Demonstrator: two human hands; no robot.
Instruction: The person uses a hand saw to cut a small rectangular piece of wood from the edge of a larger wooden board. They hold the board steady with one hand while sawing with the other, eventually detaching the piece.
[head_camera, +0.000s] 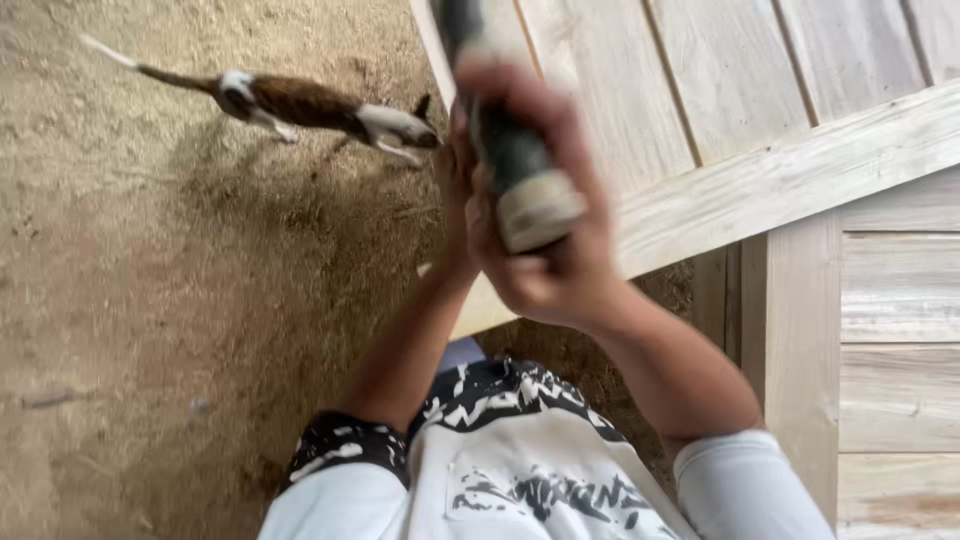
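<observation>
Head view, looking straight down your own chest, and both of your hands are raised together at the middle of the frame. Your right hand (560, 255) is wrapped shut around the butt of a dark green power tool (510, 150), its pale round end cap facing the camera, the body running up toward twelve o'clock and out of the picture. Your left hand (458, 190) sits just at nine o'clock of the tool, pressed against its side; it is mostly hidden behind the tool and the other hand, so I cannot tell how far its fingers close. Two hands on one barrel reads as steadying: one grips, the other braces, which would keep the front end from wandering.

The tool's nose lies over the near edge of the pale wooden panel (700, 110), a boarded piece with a diagonal cross rail (800, 175) running from two o'clock down toward the centre. Whether the tip touches the wood is out of view. The whole grip is blurred.

At four o'clock a wooden post (800, 340) stands against more horizontal planking. Off at ten o'clock, well apart from your hands, a brown and white cat (320, 108) walks across the bare dirt floor (150, 300). Your patterned shirt (520, 470) fills six o'clock.
</observation>
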